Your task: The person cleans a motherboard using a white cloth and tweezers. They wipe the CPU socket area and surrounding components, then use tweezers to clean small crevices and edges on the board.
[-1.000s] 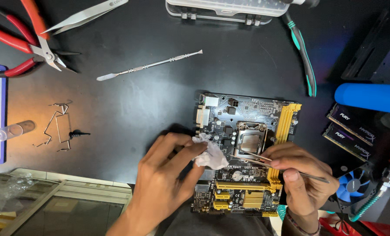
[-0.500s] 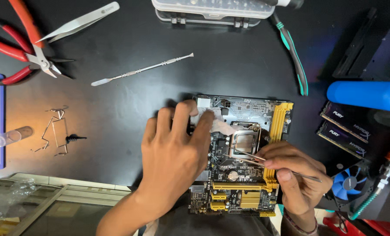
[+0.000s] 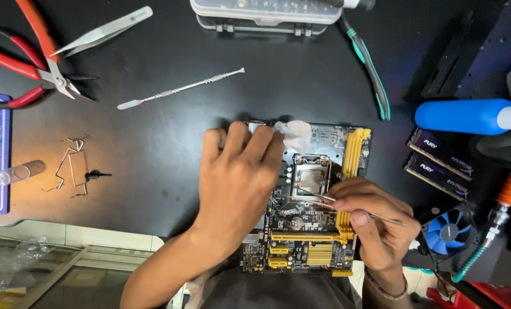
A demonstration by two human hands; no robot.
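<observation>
Pressing a crumpled white tissue (image 3: 294, 134) against the far edge of the motherboard (image 3: 301, 229), the left hand (image 3: 238, 183) now lies flat over the board's left half, fingers stretched side by side with the wad pinned under the index and middle fingertips. A second ago that same tissue sat bunched between thumb and fingers down at the board's near-left side; it has since swept up across the components to the top corner, so the wiping stroke looks to have run the length of that side and reached its end.

The right hand (image 3: 375, 226) has hardly moved. Its thumb and forefinger are pinched together on a thin metal probe (image 3: 347, 207), whose tip reaches just under the left hand's little-finger side, toward the lower edge of the silver processor socket (image 3: 311, 178). The yellow memory slots (image 3: 350, 171) stand just beyond the right knuckles.

The board rests on the black table (image 3: 169, 131), directly under both hands. Well beyond the left fingertips lie a double-ended metal spudger (image 3: 181, 88), tweezers (image 3: 104, 31) and red-handled pliers (image 3: 24, 63). Out past the right hand sit a blue cylinder (image 3: 461, 116), two memory sticks (image 3: 441, 160) and a small blue fan (image 3: 447, 233).
</observation>
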